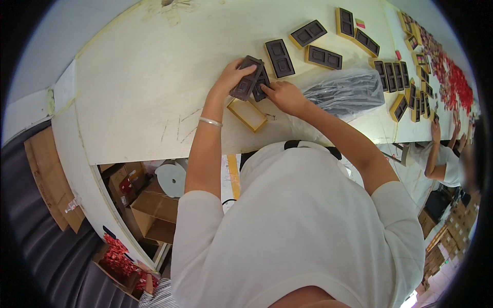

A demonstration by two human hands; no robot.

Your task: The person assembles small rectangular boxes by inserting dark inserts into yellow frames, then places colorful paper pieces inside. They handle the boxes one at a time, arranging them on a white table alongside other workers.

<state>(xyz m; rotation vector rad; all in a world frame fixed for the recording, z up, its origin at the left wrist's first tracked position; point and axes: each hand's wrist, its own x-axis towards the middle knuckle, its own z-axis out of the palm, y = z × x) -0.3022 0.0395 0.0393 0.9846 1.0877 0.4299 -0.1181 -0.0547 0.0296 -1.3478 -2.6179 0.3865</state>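
My left hand (pixel 234 78) is closed on a dark brown plastic tray insert (pixel 248 77) with moulded square recesses, its thumb lying across the top. A second dark insert (pixel 261 86) sits partly behind the first, and the fingers of my right hand (pixel 285 96) pinch its lower edge. Just below both hands, a shallow gold-edged box (pixel 247 115) lies on the table, its pale inside showing. Beyond my right hand, a gold-sided box with a dark insert (pixel 280 58) rests on the table.
More filled boxes (pixel 323 57) lie farther right on the white table (pixel 138 77). A clear plastic bag of stacked dark inserts (pixel 344 92) lies beside my right forearm. Red packets (pixel 452 77) are heaped at the far right, near another person's arms (pixel 435 149). Cardboard cartons (pixel 154 210) stand beneath the table.
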